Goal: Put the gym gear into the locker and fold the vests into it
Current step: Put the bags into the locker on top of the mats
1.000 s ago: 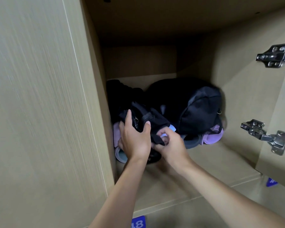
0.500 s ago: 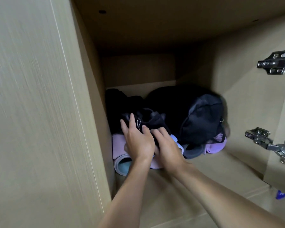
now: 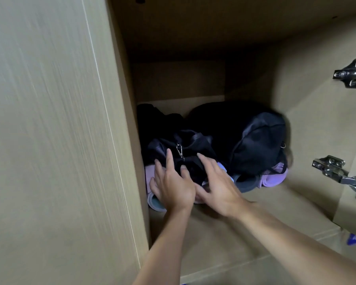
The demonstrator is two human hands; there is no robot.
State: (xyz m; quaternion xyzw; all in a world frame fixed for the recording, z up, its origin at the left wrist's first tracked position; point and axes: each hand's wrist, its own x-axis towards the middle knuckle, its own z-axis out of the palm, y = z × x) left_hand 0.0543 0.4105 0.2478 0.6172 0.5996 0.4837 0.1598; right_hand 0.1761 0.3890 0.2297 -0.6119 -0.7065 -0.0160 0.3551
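Letting go, the left hand and right hand opened their grip — fingers spread, holding nothing — leaving the black strap on the pink mat inside the locker.

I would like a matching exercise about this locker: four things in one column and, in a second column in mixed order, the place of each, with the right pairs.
Things:
1 black bag
2 metal clip
3 purple mat
4 lower hinge

Places:
a on the right locker wall
b under the black bag
c beside the left hand's index fingertip
d at the back right, on the purple mat

Pairs: 1-d, 2-c, 3-b, 4-a
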